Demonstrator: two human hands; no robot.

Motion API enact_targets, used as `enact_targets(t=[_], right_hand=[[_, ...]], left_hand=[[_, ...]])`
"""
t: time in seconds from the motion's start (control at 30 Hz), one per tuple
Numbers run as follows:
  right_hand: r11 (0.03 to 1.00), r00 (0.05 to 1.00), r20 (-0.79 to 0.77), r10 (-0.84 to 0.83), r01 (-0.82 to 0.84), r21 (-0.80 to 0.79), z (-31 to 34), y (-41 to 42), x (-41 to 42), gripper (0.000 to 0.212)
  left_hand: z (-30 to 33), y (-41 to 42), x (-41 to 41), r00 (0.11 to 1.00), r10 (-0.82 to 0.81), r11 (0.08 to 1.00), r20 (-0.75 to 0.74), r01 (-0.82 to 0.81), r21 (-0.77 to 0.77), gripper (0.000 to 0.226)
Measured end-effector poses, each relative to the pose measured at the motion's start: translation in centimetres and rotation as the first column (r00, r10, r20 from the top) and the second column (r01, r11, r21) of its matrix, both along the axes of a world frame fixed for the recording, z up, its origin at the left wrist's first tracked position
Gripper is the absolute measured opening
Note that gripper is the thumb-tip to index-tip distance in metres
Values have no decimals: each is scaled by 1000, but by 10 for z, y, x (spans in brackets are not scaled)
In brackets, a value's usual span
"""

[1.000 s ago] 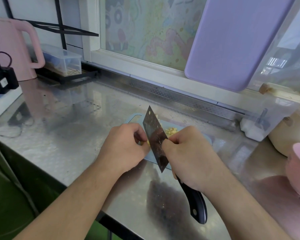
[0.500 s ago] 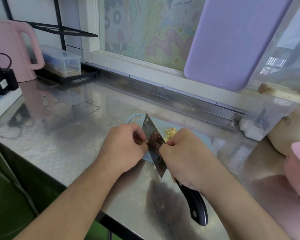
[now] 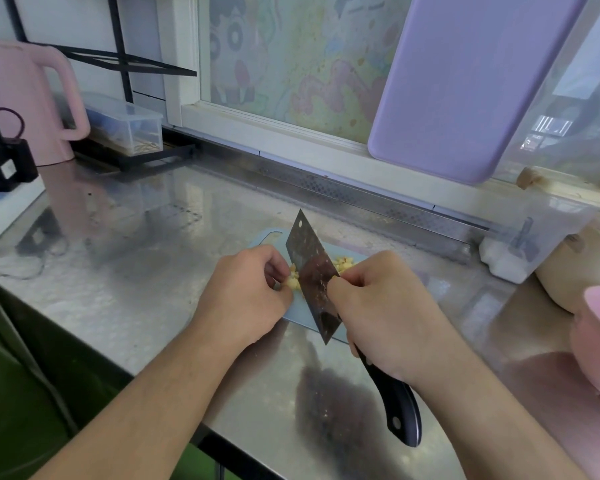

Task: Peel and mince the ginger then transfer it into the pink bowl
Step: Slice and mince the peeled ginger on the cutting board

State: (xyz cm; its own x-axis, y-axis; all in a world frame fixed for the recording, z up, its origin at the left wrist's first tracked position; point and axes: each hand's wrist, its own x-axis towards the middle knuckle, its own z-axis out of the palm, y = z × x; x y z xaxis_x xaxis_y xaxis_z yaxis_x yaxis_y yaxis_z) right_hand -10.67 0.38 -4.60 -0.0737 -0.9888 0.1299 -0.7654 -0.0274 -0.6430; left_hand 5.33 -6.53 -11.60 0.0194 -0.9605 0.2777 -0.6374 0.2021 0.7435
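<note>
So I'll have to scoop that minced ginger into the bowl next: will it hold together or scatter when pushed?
The minced ginger lies as small loose bits on the blue cutting board, so it would probably scatter. Bits cling to the cleaver blade, so it seems moist and sticky; some may stick when scraped.
</note>
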Motion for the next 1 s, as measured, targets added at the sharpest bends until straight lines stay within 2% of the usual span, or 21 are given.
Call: enact_targets(t=[0.63,0.83,1.0], right_hand=[[997,998,-59,-20,24,73,-10,-7,3,24],[1000,1000,10,-18,18,25,2,0,-3,32],[1000,1000,30,7,-7,20,6,3,-2,30]], left_hand=[[1,0,0,998,60,998,-17,-60,28,16],[2,1,1,997,42,997,-65,-38,65,17],[6,4,0,997,46,996,-56,-41,84,18]])
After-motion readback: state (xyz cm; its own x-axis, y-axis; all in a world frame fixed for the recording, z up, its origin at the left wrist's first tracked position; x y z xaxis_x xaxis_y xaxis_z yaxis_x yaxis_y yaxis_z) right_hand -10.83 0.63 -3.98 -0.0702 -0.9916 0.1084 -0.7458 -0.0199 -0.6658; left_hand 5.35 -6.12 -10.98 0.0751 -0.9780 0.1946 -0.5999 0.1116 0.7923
